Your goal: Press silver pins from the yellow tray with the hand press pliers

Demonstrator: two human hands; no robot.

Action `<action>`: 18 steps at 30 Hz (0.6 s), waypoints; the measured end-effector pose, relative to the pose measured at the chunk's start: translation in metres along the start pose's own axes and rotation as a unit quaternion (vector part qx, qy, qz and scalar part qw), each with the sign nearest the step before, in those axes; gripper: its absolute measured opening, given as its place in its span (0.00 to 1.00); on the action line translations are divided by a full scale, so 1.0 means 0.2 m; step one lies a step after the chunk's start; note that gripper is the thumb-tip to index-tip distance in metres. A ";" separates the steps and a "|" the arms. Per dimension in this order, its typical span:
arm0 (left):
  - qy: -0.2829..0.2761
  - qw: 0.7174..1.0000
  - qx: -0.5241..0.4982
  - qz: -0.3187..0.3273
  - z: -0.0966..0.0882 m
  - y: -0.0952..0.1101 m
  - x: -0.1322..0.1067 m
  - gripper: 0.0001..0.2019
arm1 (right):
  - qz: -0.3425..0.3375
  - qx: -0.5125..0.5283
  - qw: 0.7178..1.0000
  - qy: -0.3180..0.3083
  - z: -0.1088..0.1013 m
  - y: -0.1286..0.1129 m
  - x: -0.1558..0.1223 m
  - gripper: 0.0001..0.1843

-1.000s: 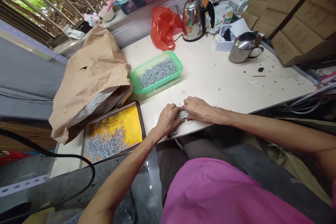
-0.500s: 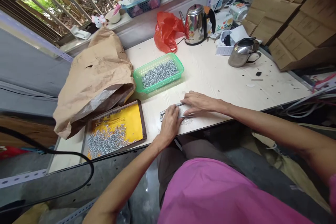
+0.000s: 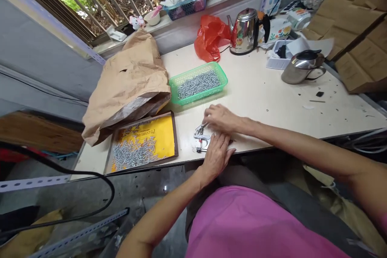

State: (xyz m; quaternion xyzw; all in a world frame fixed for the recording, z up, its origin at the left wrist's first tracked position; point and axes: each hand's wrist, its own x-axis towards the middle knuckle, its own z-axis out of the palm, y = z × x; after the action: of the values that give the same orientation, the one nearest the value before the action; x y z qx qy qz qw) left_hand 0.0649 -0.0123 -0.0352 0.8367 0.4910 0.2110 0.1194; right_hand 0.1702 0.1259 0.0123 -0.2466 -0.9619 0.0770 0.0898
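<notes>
Nearest the body, the left hand (image 3: 216, 153) lies palm down, fingers extended and close together, over the right part of a small metal device (image 3: 204, 137) on the table (image 3: 250, 92); whether those fingers grip or only press cannot be told. Just beyond them, the right hand (image 3: 220, 117) arches with bent fingers at the device's far side, and its hold is hidden too. The exposed end, with a spring and a red spot, sticks out leftward of both hands' fingers. It looks stiff, fairly light and smooth enough to slip, with hinged parts that may shift under pressure, so the solid body beneath the left fingers seems a safer hold than the spring. Left of the fingers sits a shallow tray (image 3: 173, 129) of loose metal pieces (image 3: 133, 154); beyond the right fingertips, a green basket (image 3: 199, 97) holds more.
</notes>
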 end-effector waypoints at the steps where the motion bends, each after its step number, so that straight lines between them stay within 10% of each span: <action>1: -0.002 1.000 -0.004 -0.003 0.01 0.00 0.00 0.20 | -0.060 0.008 0.998 -0.012 0.01 -0.07 0.02 0.07; 6: -0.021 1.000 -0.004 0.007 0.00 0.05 -0.10 0.12 | -0.217 -0.010 0.975 -0.052 0.13 -0.29 0.08 0.08; 11: 0.055 0.996 0.028 0.057 -0.22 0.02 -0.30 0.11 | -0.237 0.059 0.969 0.028 0.20 -0.30 0.13 0.08; 14: 0.145 0.978 0.126 -0.081 -0.45 -0.19 -0.40 0.12 | -0.185 0.132 0.962 0.151 0.07 -0.26 0.17 0.09; 18: 0.117 0.930 0.246 -0.248 -0.73 -0.60 -0.45 0.12 | -0.063 0.126 0.947 0.287 -0.17 -0.08 0.28 0.09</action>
State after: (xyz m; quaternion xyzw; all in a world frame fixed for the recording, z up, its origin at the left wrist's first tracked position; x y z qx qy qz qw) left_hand -0.1346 -0.0333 0.0238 0.6604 0.7301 0.1438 -0.1001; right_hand 0.1213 0.1427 0.0567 -0.1834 -0.8913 0.1179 0.3975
